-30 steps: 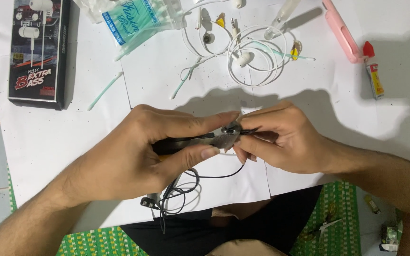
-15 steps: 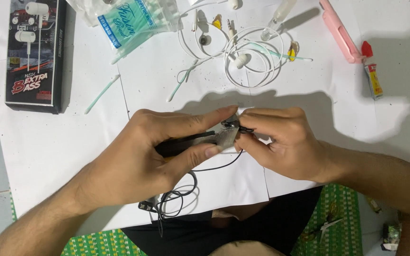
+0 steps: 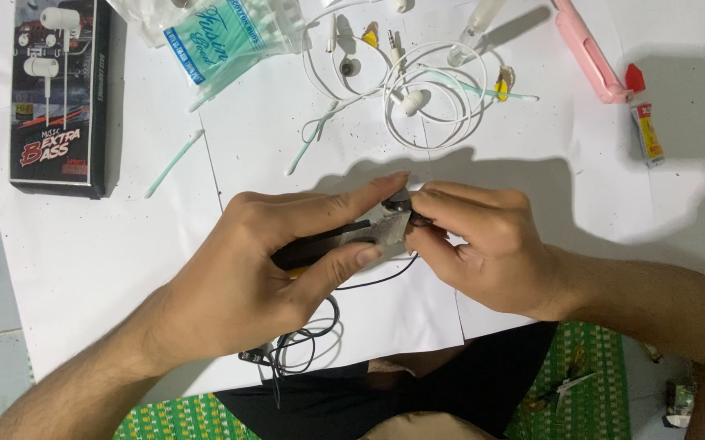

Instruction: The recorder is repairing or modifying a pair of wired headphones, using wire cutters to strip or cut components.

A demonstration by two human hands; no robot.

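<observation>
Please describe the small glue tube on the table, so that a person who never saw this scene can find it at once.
Look at the white sheet that covers the table, and go to its far right side. There a long pink tool lies at a slant; just right of it lies the small glue tube. Only this one has a red cap and a yellow label.

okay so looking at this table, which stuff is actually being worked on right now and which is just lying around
In hand:
left hand grips a dark-handled tool
right hand pinches a small black earbud
black cable trailing below

Lying about:
white earphones
cotton swab packet
loose swab
black earphone box
pink cutter
glue tube
</observation>
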